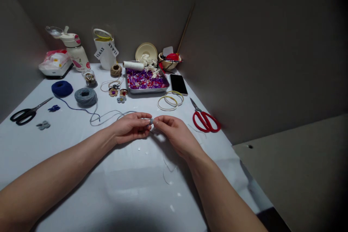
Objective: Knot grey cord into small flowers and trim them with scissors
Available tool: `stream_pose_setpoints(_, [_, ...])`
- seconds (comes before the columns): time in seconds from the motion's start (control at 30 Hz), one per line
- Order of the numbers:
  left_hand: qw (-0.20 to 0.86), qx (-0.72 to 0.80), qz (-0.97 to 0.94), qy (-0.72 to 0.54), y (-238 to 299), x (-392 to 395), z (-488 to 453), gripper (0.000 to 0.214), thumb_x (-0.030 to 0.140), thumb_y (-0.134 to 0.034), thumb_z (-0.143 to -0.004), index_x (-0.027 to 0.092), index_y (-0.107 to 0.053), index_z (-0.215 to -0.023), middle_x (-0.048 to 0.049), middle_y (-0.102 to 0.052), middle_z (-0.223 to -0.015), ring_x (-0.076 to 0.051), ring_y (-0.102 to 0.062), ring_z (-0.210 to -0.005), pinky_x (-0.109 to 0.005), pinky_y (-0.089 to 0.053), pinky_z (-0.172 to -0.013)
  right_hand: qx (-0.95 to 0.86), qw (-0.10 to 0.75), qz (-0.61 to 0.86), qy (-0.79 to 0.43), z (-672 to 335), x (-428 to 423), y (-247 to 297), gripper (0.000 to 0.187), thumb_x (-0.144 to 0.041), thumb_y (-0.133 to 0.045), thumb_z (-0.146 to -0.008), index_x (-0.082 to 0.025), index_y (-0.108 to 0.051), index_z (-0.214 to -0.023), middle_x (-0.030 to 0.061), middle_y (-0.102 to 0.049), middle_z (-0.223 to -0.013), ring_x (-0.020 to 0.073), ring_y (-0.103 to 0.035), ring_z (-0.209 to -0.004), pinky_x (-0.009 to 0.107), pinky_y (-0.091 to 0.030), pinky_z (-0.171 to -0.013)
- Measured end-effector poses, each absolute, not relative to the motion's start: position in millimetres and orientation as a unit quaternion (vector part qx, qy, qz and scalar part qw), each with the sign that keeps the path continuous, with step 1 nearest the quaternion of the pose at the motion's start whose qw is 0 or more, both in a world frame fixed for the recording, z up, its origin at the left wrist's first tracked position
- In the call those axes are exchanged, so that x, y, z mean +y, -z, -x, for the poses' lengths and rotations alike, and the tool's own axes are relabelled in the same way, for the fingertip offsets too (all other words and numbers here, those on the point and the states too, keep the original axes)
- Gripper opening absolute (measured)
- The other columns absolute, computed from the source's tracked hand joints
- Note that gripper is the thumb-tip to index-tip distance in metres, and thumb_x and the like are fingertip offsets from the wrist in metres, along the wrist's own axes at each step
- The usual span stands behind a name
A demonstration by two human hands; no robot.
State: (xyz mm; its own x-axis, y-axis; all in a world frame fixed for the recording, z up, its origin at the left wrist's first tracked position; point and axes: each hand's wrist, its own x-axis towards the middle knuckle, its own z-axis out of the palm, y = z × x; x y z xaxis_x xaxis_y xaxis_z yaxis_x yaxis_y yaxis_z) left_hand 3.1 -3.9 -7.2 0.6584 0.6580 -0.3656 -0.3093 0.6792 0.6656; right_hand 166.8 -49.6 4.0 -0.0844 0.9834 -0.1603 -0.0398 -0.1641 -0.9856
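Between my two hands, just above the white tabletop, is a small piece of grey-blue yarn work (151, 120). My left hand (135, 127) is closed on it from the left, thumb against fingers. On its other side my right hand (168, 127) pinches it with thumb and fingertips. Most of the piece is hidden by the fingers. Grey yarn (111, 113) trails from behind my left hand back toward a grey yarn ball (86, 96). A thin pale thread (167, 170) lies on the table below my right hand.
Red-handled scissors (204, 117) lie right, black-handled scissors (28, 113) far left. A metal tray (148, 90) of beads, a phone (178, 84), pale hoops (170, 100) and crocheted flowers (121, 99) lie beyond my hands. A blue yarn ball (62, 88) and bottle (78, 53) stand left.
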Motion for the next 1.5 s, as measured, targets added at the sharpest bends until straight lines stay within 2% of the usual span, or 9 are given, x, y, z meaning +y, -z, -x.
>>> stream_pose_setpoints(0.6, [0.847, 0.329, -0.307, -0.283, 4.3, -5.6, -4.3, 0.027, 0.006, -0.071, -0.071, 0.012, -0.059, -0.094, -0.0052, -0.063, -0.074, -0.011, -0.062, -0.067, -0.024, -0.05, -0.065, -0.496, 0.431, 0.531, -0.535, -169.6, -48.5, 0.5, 0.02, -0.037, -0.061, -0.078, -0.018, -0.061, -0.072, -0.0001, -0.057, -0.066, 0.012, -0.046, -0.06, 0.028, -0.032, -0.059])
stream_pose_setpoints(1.17, [0.782, 0.364, -0.386, -0.327, 1.0, -9.8, -11.0, 0.033, 0.009, -0.074, -0.064, 0.012, -0.055, -0.091, 0.0003, -0.061, -0.07, -0.007, -0.057, -0.062, -0.024, -0.045, -0.066, -0.533, 0.419, 0.558, -0.48, -168.7, -49.7, -1.5, 0.022, -0.037, -0.058, -0.079, -0.018, -0.059, -0.068, -0.001, -0.054, -0.064, 0.0121, -0.044, -0.059, 0.028, -0.034, -0.059])
stream_pose_setpoints(1.5, [0.761, 0.373, -0.408, -0.339, 2.0, -9.4, -11.9, 0.03, 0.009, -0.071, -0.064, 0.013, -0.054, -0.088, 0.0002, -0.06, -0.065, -0.008, -0.055, -0.058, -0.023, -0.039, -0.059, -0.541, 0.416, 0.571, -0.457, -168.5, -49.9, -0.3, 0.022, -0.036, -0.058, -0.079, -0.019, -0.058, -0.065, -0.0003, -0.055, -0.063, 0.0126, -0.045, -0.058, 0.029, -0.035, -0.059])
